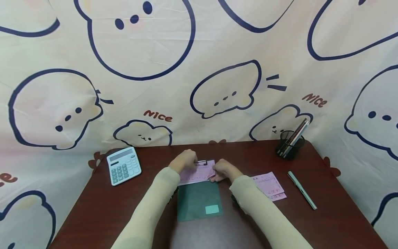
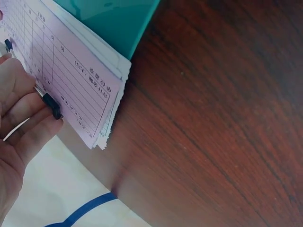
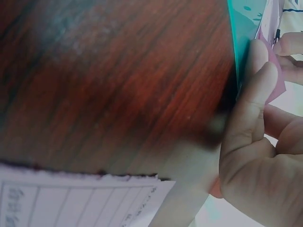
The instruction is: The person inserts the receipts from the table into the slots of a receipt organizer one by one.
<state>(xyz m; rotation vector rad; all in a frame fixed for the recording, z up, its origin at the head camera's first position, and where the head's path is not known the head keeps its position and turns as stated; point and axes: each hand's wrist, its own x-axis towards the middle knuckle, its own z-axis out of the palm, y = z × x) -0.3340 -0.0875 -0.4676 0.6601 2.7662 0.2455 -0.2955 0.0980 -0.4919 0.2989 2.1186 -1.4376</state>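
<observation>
A green folder (image 1: 199, 200) lies flat on the table, with a stack of pink printed forms (image 1: 194, 175) over its far half. At the top edge of the forms is a metal clip (image 1: 204, 162) with black ends. My left hand (image 1: 185, 161) grips this clip (image 2: 49, 104), fingers bent around its bar in the left wrist view. Beneath the top pink sheet, paler sheets with ragged edges show. My right hand (image 1: 225, 170) pinches the right edge of the forms between thumb and fingers; a pink corner (image 3: 280, 90) sticks out past the fingertips in the right wrist view.
More pink forms (image 1: 268, 185) lie beside the right forearm, partly under the sleeve. Farther right is a pale green pen (image 1: 301, 190). A black mesh pen holder (image 1: 289, 148) stands at the back right corner, a calculator (image 1: 123, 166) at the back left. Patterned cloth hangs behind the table.
</observation>
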